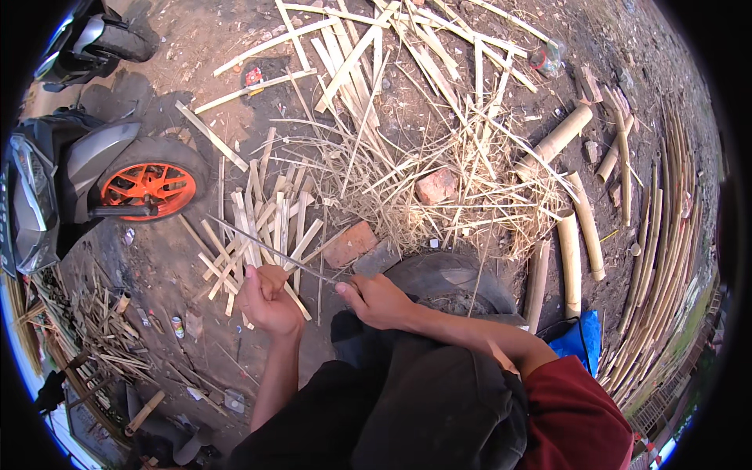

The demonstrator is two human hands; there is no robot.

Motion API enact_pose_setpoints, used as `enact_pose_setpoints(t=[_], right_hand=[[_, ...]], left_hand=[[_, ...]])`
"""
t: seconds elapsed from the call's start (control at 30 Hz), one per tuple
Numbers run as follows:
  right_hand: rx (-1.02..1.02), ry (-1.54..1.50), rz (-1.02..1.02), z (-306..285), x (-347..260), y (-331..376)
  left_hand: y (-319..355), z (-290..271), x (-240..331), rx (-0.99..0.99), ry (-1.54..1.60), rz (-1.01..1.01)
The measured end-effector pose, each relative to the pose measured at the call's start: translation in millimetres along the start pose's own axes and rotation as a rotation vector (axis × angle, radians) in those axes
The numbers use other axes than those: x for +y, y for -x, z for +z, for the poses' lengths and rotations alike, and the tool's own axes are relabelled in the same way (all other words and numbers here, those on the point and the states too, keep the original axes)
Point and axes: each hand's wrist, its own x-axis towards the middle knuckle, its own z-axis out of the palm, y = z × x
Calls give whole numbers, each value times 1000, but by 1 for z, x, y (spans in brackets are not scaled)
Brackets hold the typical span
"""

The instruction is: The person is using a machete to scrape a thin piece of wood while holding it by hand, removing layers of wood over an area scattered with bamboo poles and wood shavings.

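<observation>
My right hand (377, 301) is closed around the near end of a long, thin, greyish blade (262, 246), seen nearly edge-on. It slants up and left from my fist, past my left hand, over split bamboo pieces. My left hand (271, 301) is held just below the blade, thumb up and fingers curled in; whatever they hold is hidden. Beyond both hands lies a loose pile of short split bamboo pieces (254, 247). A red brick (349, 244) and a grey block (377, 258) rest on the dirt ahead of my right hand.
A worn tyre (454, 283) lies ahead of my knees. Pale shavings (501, 188) surround another brick (435, 186). Bamboo sections (569, 262) lie to the right, with long poles (662, 251) beyond. A motorbike's orange wheel (149, 190) stands left. A blue bag (578, 341) sits by my right elbow.
</observation>
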Motion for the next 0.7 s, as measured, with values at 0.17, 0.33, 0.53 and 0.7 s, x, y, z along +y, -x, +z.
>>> enact_pose_setpoints(t=[0.17, 0.33, 0.53, 0.7], right_hand=[[-77, 161, 121, -10, 43, -21], [-70, 109, 80, -6, 0, -20], [21, 405, 198, 9, 105, -45], [-141, 291, 180, -9, 73, -40]], left_hand=[[-9, 6, -2, 120, 59, -30], [-11, 7, -4, 124, 27, -21], [-25, 5, 2, 200, 74, -67], [-22, 0, 1, 210, 67, -45]])
